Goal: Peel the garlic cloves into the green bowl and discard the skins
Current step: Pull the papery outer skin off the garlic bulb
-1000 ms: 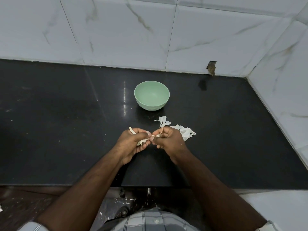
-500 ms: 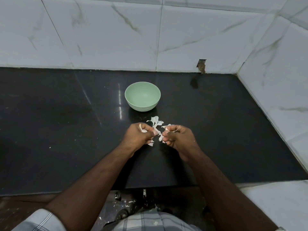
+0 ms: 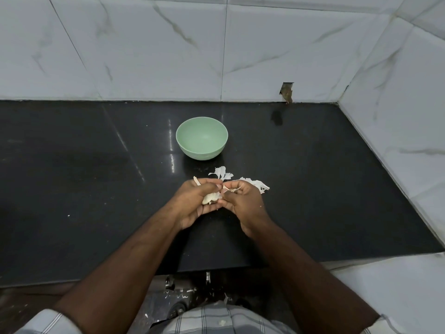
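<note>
We're mid-peel. Our left hand (image 3: 192, 203) cradles the pale cream garlic cloves (image 3: 211, 197), fingers curled round them from below so they stay put while the other hand works. Our right hand (image 3: 243, 201) meets it at the middle, fingers (image 3: 225, 202) pinched narrow on a thin papery skin strip (image 3: 231, 189) at the cloves' right end. We'd say that's the pull grip: one hand anchors, the other strips.

Both hands hover above the glossy black stone worktop (image 3: 325, 189), near its front edge, so scraps land on the surface and not on the floor.

The small round pale green bowl (image 3: 201, 138) sits just beyond the hands, slightly left of centre. It looks empty from here, so no peeled clove has gone in yet, by our read. It is close enough for a short forward drop.

A loose pile of white torn skins (image 3: 255, 184) lies on the worktop between bowl and hands, to the right, and touches neither the bowl nor the cloves as far as we can tell. It sits apart from the bowl, probably to keep waste out of the clean cloves; it has yet to be discarded.

How many cloves the left hand holds, we can't tell: they are partly hidden by the fingers.

Risk: the skin tears short, needing a regrip.
</note>
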